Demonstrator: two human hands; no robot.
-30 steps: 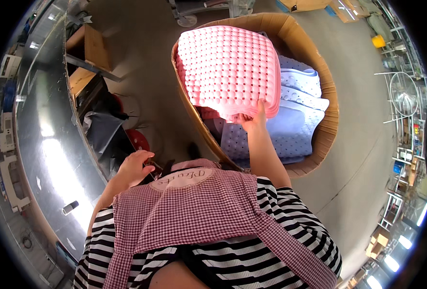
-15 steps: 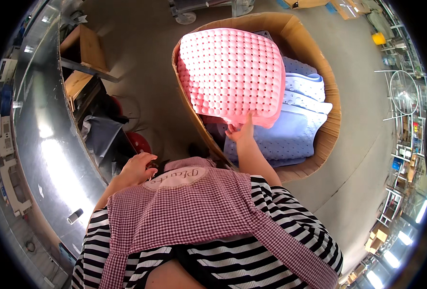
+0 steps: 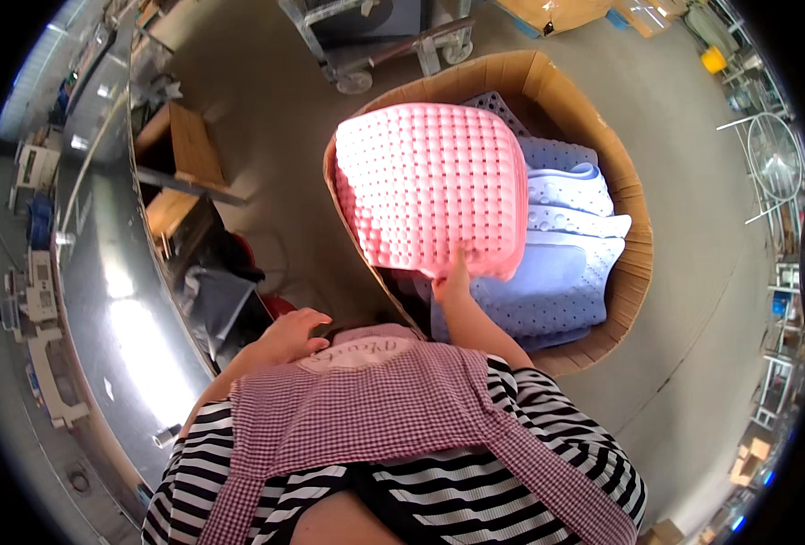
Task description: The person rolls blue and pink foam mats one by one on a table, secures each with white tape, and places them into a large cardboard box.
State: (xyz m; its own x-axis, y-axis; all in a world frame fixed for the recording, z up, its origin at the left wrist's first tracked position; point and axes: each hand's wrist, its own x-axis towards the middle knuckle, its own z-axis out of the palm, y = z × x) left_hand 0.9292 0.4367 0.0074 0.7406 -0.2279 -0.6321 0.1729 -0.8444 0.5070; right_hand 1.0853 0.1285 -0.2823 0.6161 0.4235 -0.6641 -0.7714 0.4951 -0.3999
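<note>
My right hand (image 3: 452,282) grips the near edge of a pink bubble-textured bath mat (image 3: 430,191), thumb on top and the other fingers mostly hidden under it. The mat, perhaps a stack of several by its thick edge, covers the left part of a large cardboard box (image 3: 634,300). Beside and partly under it in the box lie several blue mats (image 3: 548,282) with small holes and bumps. A grey perforated mat (image 3: 498,109) shows at the box's far side. My left hand (image 3: 293,336) is held in front of my checked apron (image 3: 366,400), fingers stretched and holding nothing.
A long metal-topped table (image 3: 103,318) runs along my left. Below its edge are a wooden box (image 3: 189,145) and a dark bag (image 3: 212,304). Beyond the cardboard box stands a wheeled metal cart (image 3: 375,54). A round wire rack (image 3: 775,163) stands at far right.
My view has shifted, so the scene sits lower in the picture. The pink mat has come slightly toward me within the box, uncovering more of the grey mat. My right hand keeps its grip.
</note>
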